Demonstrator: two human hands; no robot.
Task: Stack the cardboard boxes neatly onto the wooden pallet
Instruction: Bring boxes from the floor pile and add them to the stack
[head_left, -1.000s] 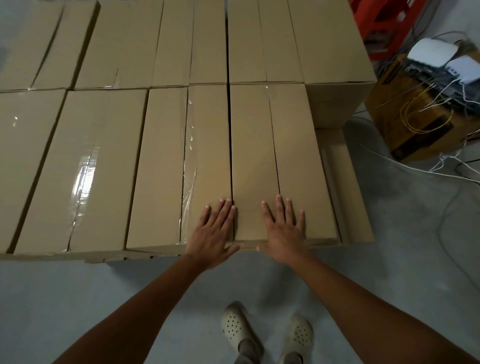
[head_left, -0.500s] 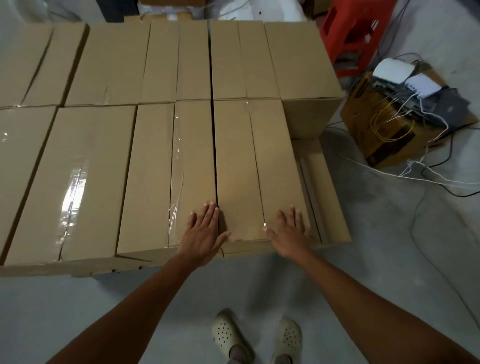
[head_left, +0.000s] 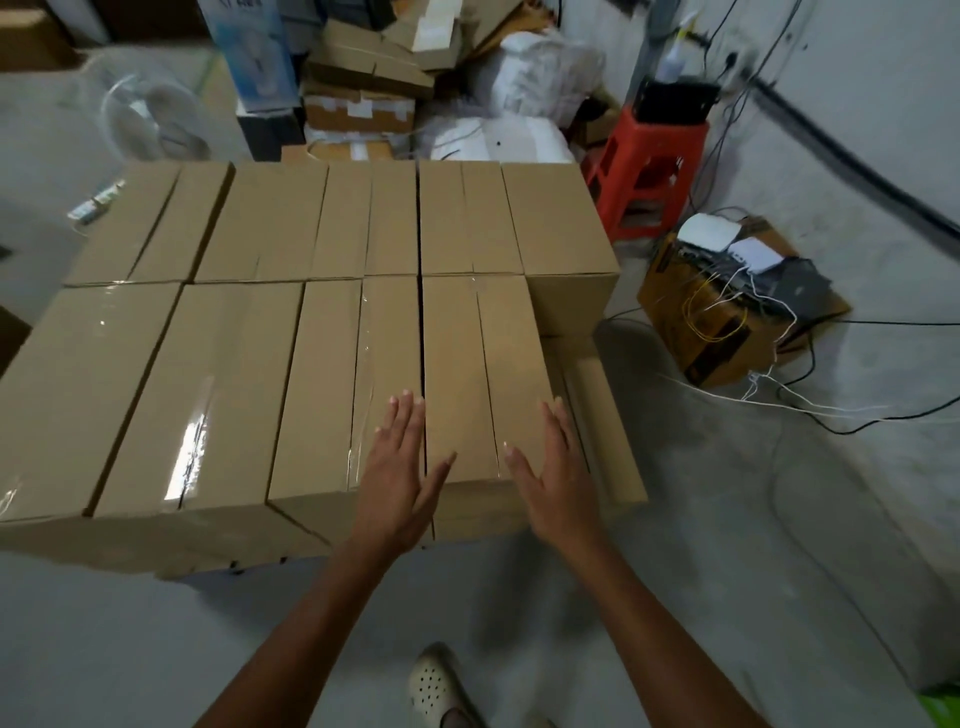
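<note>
Single head view, forward and down, close above boxes (head_left: 483, 374).

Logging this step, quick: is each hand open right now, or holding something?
Left hand: open, holding nothing.
Right hand: open, holding nothing.

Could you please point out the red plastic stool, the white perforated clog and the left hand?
Red plastic stool (head_left: 662, 134): head view, seat's front edge.
White perforated clog (head_left: 434, 686): head view, toe upper.
Left hand (head_left: 396, 483): head view, back.
</note>
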